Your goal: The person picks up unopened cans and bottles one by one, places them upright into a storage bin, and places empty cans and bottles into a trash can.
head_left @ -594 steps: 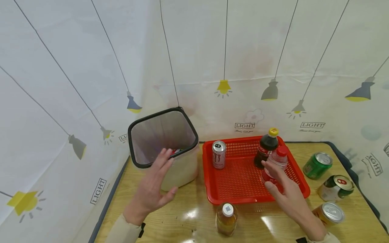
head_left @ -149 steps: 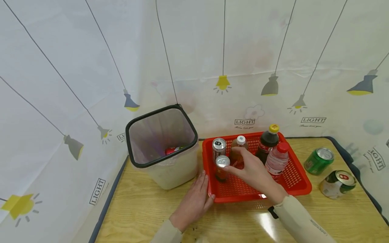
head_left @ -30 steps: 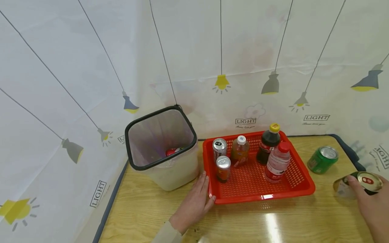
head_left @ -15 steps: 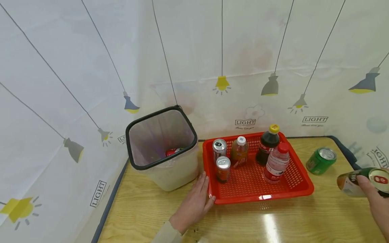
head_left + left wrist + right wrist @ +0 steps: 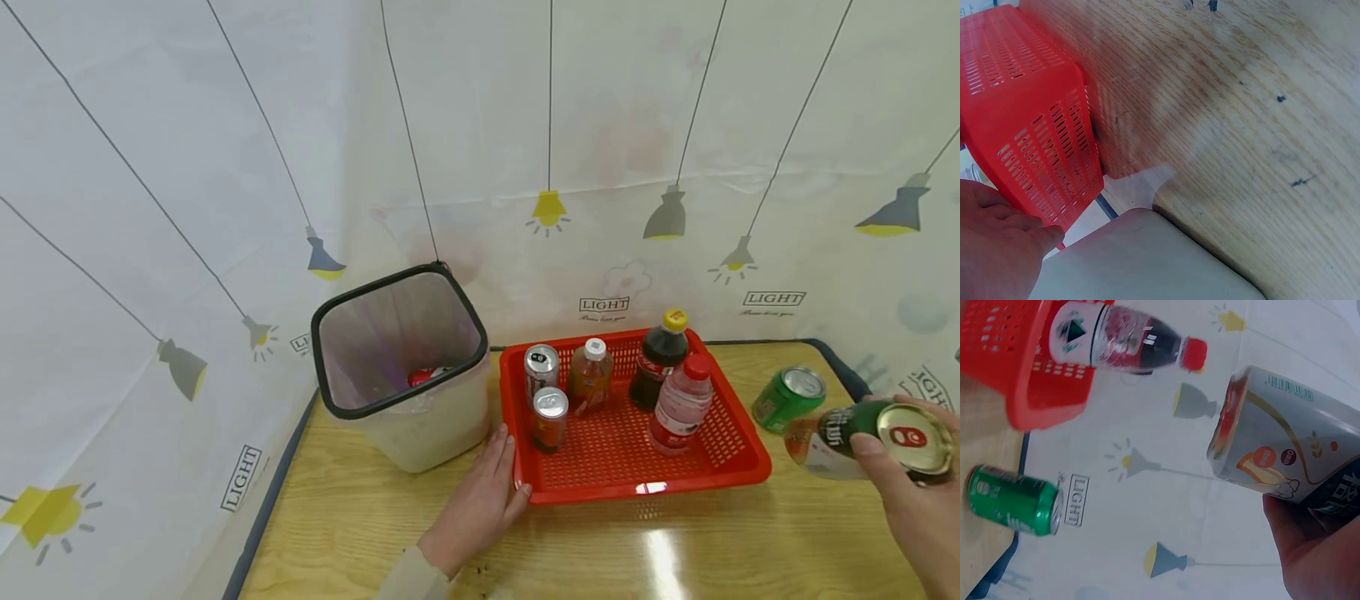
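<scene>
My right hand (image 5: 911, 492) grips a green-and-white drink can (image 5: 855, 442) with a gold top, tilted above the table right of the red basket (image 5: 600, 492). In the right wrist view, the can's silver-white side shows printed oats. My left hand (image 5: 476, 508) rests at the basket's front left corner, fingers straight along its left wall and thumb at the front. Inside the basket stand a pink-and-silver can (image 5: 542, 371), an orange can (image 5: 550, 421), a white-capped juice bottle (image 5: 591, 379), a yellow-capped cola bottle (image 5: 658, 367) and a red-capped pink bottle (image 5: 681, 408).
A green can (image 5: 789, 398) stands on the wooden table (image 5: 600, 550), right of the basket. Left of the basket is a white bin (image 5: 442, 425) with a black rim, with something red inside. A lamp-printed curtain (image 5: 480, 125) hangs behind.
Since the oldest frame, the juice bottle and orange can have gone from the table into the basket. The right hand has lifted the green-and-white can and just moved it left; the left hand stays.
</scene>
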